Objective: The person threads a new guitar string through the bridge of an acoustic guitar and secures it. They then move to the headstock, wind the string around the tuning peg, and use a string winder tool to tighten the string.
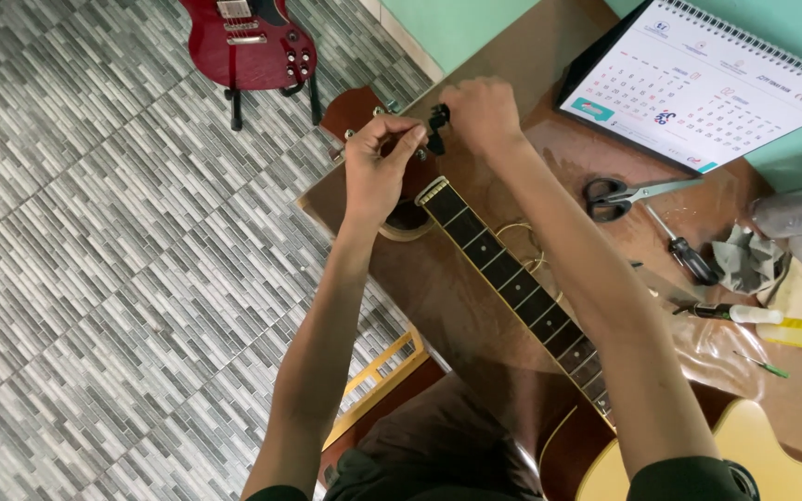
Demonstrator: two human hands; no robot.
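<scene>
Glossy wood guitar [754, 445], dark fretboard [512, 278]; metal scissors [638, 193]; paper calendar [707, 83].

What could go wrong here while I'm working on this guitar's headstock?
The headstock juts past the table edge over tiled floor, so a slip could drop the acoustic guitar. The loose string coil by the neck might snag your right hand. Open scissors lie close to that forearm.

The brown wooden headstock [356, 109] of the acoustic guitar is largely covered by the left hand [378, 172] and right hand [483, 113], while the pale yellow guitar body [772, 459] and the red electric guitar [251, 42] run off the frame's edges.
</scene>
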